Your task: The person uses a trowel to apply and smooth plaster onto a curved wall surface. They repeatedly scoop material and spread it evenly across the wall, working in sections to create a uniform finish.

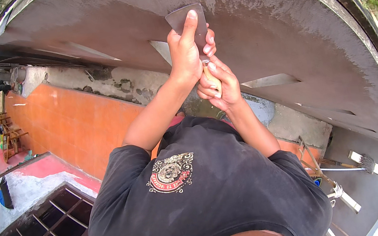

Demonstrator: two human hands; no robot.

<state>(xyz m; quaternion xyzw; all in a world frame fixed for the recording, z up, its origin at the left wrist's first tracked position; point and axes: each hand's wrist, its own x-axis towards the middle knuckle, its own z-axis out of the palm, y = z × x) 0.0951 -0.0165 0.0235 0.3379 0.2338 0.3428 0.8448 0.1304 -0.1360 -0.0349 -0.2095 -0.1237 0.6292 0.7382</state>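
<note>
Head view: the person's left bare hand [185, 52] is curling closed around a flat-bladed grey metal scraper [200, 26] at 12 o'clock, its thumb lying along the near face of the blade and its fingertips showing at the blade's right edge. At about 1 o'clock, just below, the right bare hand [226, 82] is gripping the scraper's pale wooden handle [214, 83], its fingers wrapping the shaft and its thumb resting near the top. The blade is pointing toward 12 o'clock in front of a grey-brown plastered wall [279, 29], which is arching from 10 round to 3 o'clock; whether the metal is touching it, I cannot tell. A dark grey T-shirt [227, 171] with a tan-and-red print is filling 6 o'clock. An orange wall [70, 119] is standing at 9 o'clock, a dark window with pale bars [51, 233] is showing at 8, and a dark-bristled brush [368, 163] is lying at 4.
</note>
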